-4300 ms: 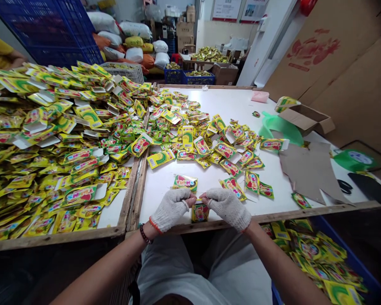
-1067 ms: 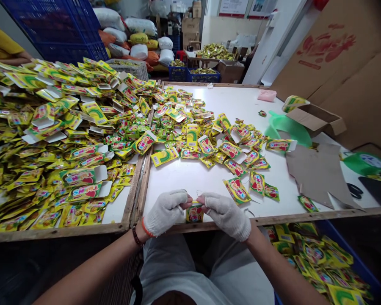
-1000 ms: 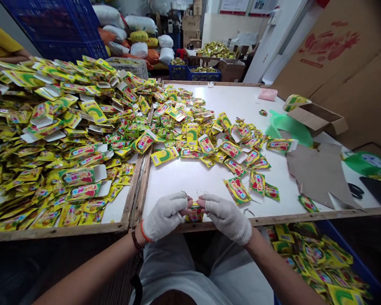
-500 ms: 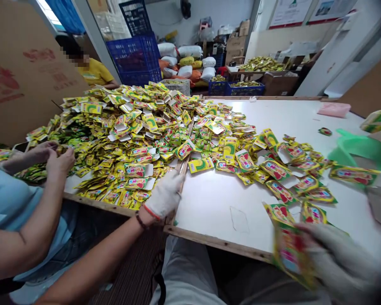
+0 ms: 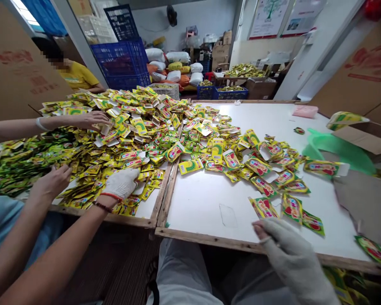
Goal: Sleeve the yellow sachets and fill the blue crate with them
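My left hand [image 5: 120, 185], in a white knit glove, reaches into the pile of yellow and green printed packets [image 5: 114, 163]. Its curled fingers lie against a packet with a white flap; the fingertips are partly hidden, so what they grip is unclear. My right hand [image 5: 287, 245], gloved with bare tips, hovers over the front edge of the white tabletop [image 5: 200, 203]. Its fingers are drawn together with nothing visible in them. Just beyond it lie several loose packets [image 5: 291, 207]. Farther up, more packets with white flaps [image 5: 257, 166] spread across the table.
At the left, a co-worker's hand [image 5: 52, 182] and another hand [image 5: 92, 120] touch the pile. A wooden strip [image 5: 165, 195] divides the tabletop. On the right are a green plastic basin [image 5: 343, 154] and an open carton [image 5: 365, 135]. Packets [image 5: 349, 284] sit below the right edge.
My left hand has moved left from the wooden divider onto the packets. The packet formerly in my right hand is gone from it. The co-worker's hands have separated, and the camera view has shifted.
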The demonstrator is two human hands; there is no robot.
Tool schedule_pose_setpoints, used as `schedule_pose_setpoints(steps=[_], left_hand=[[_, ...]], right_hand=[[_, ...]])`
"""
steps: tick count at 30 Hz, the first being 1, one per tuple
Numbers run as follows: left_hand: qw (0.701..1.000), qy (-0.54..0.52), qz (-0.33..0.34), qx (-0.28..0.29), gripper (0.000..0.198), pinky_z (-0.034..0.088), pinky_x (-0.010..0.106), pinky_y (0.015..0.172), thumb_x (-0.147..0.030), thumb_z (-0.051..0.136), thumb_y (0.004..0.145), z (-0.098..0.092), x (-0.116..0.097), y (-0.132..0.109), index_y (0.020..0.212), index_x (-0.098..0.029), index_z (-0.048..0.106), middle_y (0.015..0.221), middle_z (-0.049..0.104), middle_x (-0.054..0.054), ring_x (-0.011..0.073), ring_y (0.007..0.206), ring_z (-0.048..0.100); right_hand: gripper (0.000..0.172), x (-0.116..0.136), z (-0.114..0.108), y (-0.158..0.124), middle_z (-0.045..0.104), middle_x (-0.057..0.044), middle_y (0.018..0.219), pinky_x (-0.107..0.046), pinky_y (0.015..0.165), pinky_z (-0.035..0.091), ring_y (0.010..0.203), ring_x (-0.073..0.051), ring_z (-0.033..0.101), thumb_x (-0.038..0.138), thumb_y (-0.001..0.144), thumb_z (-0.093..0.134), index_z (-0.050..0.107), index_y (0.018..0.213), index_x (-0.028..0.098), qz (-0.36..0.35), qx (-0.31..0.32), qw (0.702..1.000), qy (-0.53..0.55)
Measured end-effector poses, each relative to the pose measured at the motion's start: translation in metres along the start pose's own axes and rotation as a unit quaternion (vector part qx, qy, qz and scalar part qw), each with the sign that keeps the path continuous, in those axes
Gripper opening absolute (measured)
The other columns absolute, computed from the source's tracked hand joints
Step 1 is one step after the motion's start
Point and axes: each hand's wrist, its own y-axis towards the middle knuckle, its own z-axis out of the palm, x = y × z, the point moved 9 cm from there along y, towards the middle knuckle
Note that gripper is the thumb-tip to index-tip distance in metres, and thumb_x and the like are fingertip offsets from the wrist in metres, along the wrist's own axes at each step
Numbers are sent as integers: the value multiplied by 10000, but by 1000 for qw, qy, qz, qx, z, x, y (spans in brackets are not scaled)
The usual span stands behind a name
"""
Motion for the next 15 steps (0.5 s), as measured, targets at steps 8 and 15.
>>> schedule_pose_setpoints(steps=[8,15], left_hand=[[998,-47,-27,26,475,431,427,796,-292,492,725,16,-7,2,1184,-169,497,1082,585,167,335,984,553],[991,-123,-47,-36,401,445,418,857,-163,386,775,13,11,-4,1149,-154,529,1167,570,142,300,1059,540]], right_hand=[[193,29,82,9,611,-44,772,-255,677,468,734,-158,584,265,888,439,591,803,182,6,100,987,129],[166,9,90,-4,629,-32,775,-260,679,486,746,-164,604,286,867,475,606,808,203,41,109,982,146]])
